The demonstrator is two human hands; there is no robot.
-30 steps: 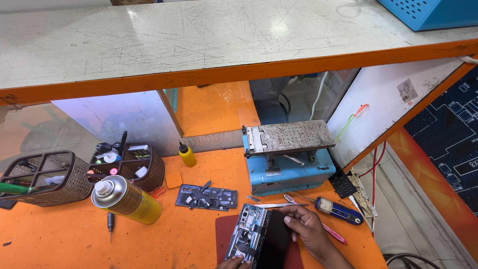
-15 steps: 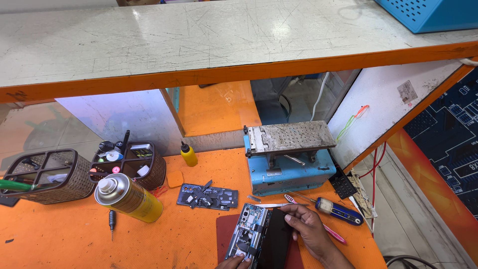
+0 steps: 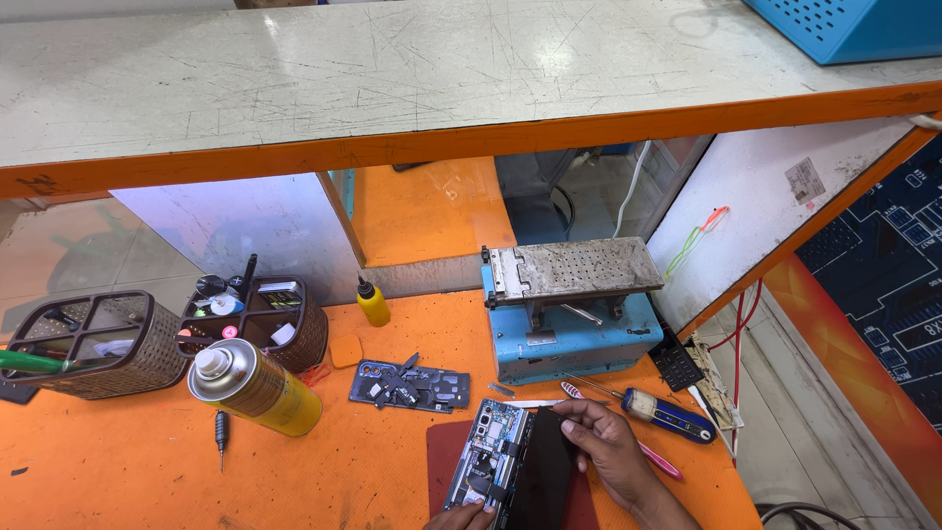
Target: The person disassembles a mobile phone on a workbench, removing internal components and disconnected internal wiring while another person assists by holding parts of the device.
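Note:
An opened phone (image 3: 488,461) with its circuit boards showing lies on a dark red mat (image 3: 444,461) at the bottom of the orange bench. A black panel (image 3: 543,471) is lifted off its right side. My right hand (image 3: 603,447) grips the top edge of that panel. My left hand (image 3: 469,514) is only partly in view at the bottom edge, with fingers resting on the phone's lower end.
A blue machine (image 3: 569,314) with a perforated metal plate stands behind the phone. A screwdriver (image 3: 662,412), pink tweezers (image 3: 655,456), a dark phone frame (image 3: 410,386), a yellow spray can (image 3: 255,386), a small yellow bottle (image 3: 373,302) and two brown baskets (image 3: 93,344) lie around.
The view has drifted slightly. My hands and the phone remain in about the same place.

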